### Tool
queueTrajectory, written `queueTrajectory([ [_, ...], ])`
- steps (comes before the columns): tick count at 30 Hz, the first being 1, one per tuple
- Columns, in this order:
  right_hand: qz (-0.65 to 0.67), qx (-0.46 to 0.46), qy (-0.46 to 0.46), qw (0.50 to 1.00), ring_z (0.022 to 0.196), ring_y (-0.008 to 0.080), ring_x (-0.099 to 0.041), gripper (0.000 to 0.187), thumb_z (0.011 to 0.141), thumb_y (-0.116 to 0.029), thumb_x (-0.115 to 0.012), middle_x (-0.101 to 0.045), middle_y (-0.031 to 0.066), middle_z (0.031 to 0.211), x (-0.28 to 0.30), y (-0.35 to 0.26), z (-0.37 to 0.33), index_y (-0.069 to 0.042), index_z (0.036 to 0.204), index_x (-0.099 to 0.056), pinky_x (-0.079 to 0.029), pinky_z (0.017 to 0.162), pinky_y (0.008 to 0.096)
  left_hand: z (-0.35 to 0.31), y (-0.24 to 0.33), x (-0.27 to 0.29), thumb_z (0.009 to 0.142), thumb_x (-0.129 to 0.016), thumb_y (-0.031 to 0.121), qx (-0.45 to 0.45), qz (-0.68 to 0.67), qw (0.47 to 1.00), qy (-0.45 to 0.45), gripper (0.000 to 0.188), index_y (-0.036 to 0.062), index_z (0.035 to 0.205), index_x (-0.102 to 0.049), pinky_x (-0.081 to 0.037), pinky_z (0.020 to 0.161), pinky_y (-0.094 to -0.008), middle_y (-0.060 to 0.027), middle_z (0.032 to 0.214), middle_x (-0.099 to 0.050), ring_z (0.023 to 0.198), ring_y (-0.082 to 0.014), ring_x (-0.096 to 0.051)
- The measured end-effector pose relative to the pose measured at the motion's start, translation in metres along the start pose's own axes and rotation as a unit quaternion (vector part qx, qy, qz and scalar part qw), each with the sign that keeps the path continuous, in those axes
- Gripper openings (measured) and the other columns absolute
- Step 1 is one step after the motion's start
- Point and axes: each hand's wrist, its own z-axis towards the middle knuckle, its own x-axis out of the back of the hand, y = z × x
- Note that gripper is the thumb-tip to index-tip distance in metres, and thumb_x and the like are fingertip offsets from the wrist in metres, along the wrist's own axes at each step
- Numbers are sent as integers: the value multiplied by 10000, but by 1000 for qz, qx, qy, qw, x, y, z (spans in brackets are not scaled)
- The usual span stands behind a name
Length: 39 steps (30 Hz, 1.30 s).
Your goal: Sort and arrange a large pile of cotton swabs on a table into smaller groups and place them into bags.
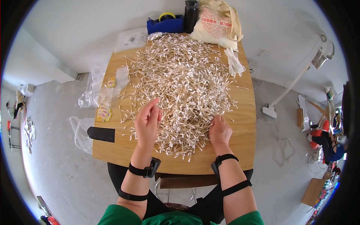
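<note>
Recorded white tips and pale tan sticks on the cotton swabs [183, 90], giving a speckled cream-and-white pattern. Found honey-brown wood grain along the tabletop [242, 138]. Noted solid blue on the tape dispenser [165, 26], bright yellow on the tape roll [167, 14], and black on the bottle [191, 18]. Observed cream fabric on the cloth bag [213, 24], with a red-orange printed pattern. Logged yellow with small reddish print on the packets [104, 113], milky tints in the plastic bags [80, 137], and black on the flat strip [101, 134]. Confirmed plain black on the arm straps [137, 170], green on the sleeves [122, 215], white on the stand [287, 90], light grey on the floor [60, 123], and off-white on the walls [93, 22].
</note>
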Motion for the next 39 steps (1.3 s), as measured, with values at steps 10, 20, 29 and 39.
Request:
queueTrajectory([
  [10, -22, -6, 3, 1000, 765, 290, -637, 141, 759, -72, -631, -610, 48, 849, 2, -1, 1, -135, 842, -537, -512, 634, 411, -4, 15, 11, 1065, -397, 280, 209, -592, 775, -74, 444, -22, 1388, -438, -258, 439, -201, 40, 646, -315, 522, -55, -278],
  [20, -38, -5, -8, 999, 783, 278, -647, 141, 773, -108, -647, -613, 48, 849, 0, -1, 1, -142, 856, -539, -519, 645, 406, -8, 26, 10, 1051, -350, 423, 272, -692, 655, -133, 524, 4, 1314, -521, -231, 413, -202, 49, 595, -245, 490, -58, -235],
  [29, -37, -6, -5, 999, 770, 281, -646, 143, 776, -105, -647, -610, 50, 843, 1, -2, 1, -142, 852, -531, -516, 640, 409, -22, 29, 1, 1052, -373, 431, 246, -362, 899, -20, 427, 65, 970, -576, -219, 423, -213, 50, 603, -337, 490, -51, -280],
  [39, -34, 6, 3, 999, 755, 277, -643, 146, 774, -103, -647, -606, 41, 836, -4, 0, 1, -145, 854, -532, -512, 621, 408, -28, 54, -8, 1050, -471, 235, 150, -189, 969, -53, 235, 23, 1019, -567, -256, 488, -182, 47, 643, -398, 542, -22, -310],
])
